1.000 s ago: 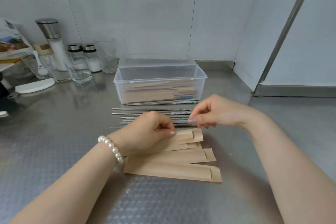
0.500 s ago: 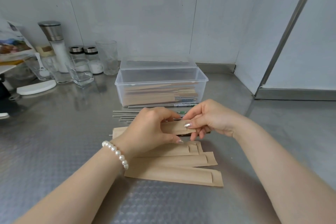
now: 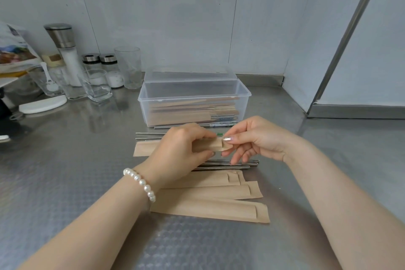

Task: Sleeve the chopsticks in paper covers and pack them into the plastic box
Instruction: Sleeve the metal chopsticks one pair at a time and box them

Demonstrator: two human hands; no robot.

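- Left hand (image 3: 179,151): closed around a brown paper sleeve (image 3: 144,148), lifted above the counter; the sleeve's left end sticks out past the hand.
- Right hand (image 3: 256,140): thumb and forefinger pinch the right, open end of the same sleeve; the other fingers are loosely spread below it.
- Metal chopsticks (image 3: 228,165): loose, lying on the steel counter (image 3: 76,182) under and behind the hands; some tips show to the left of the left hand, some ends below the right hand. Whether a chopstick is already in the held sleeve cannot be told.
- Empty sleeves (image 3: 210,204): three flat on the counter in front of the hands, overlapping, openings to the right.
- Plastic box (image 3: 195,98): clear, open, just behind the hands; holds a stack of sleeved chopsticks. Its lid (image 3: 190,73) stands behind it against the wall.
- A further pair of chopsticks lies on the counter touching the box's front wall.
- Left rear of counter: grinder (image 3: 63,50), two shakers (image 3: 103,66), glasses (image 3: 128,67).
- Pearl bracelet (image 3: 140,183) on the left wrist.
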